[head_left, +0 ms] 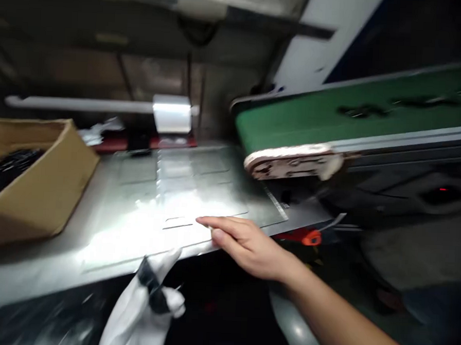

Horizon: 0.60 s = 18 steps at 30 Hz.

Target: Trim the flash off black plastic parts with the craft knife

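My left hand, in a white glove, is at the front edge of the worktable. Its fingers are closed around a small black part, blurred by motion. My bare right hand reaches over the same edge from the right, index finger stretched forward and thumb bent in beneath it. Something tiny may be between thumb and finger, but it is too blurred to name. Just left of that fingertip, thin dark lines show on the brightly lit tabletop.
A cardboard box of black parts stands at left. Behind the table runs a white tube with a white roll. At right, a green conveyor belt carries dark pieces. An orange object is below it.
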Available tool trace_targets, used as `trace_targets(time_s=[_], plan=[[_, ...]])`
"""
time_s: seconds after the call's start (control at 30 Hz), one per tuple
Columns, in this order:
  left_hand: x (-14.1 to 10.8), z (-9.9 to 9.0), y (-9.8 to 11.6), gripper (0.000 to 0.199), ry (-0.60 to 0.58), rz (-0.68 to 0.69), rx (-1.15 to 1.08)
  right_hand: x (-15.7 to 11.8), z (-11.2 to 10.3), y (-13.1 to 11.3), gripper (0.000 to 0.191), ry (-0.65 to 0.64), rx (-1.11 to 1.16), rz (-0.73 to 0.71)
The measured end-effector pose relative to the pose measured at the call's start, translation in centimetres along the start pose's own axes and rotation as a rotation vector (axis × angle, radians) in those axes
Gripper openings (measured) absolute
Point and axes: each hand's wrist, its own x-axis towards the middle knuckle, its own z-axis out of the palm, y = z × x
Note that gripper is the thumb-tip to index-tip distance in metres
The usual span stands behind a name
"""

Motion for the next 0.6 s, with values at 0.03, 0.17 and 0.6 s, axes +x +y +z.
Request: trace_targets(time_s=[0.03, 0.17, 0.6], plan=[[-0.1, -0.3, -0.2, 0.042, 0.036, 0.006, -0.007, -0.3, 0.0, -0.8, 0.033, -0.064, 0.049, -0.037], [-0.5, -0.9, -1.0, 0.032, -0.048, 0.045, -0.108, -0.6, 1.3, -2.7, 0.024, -0.217, 0.113, -0.112], [-1.6, -1.5, -2.0, 0.042, -0.273, -0.002, -0.05, -1.6, 3.8, -2.9, 0.025, -0.248, 0.095, -0.193]])
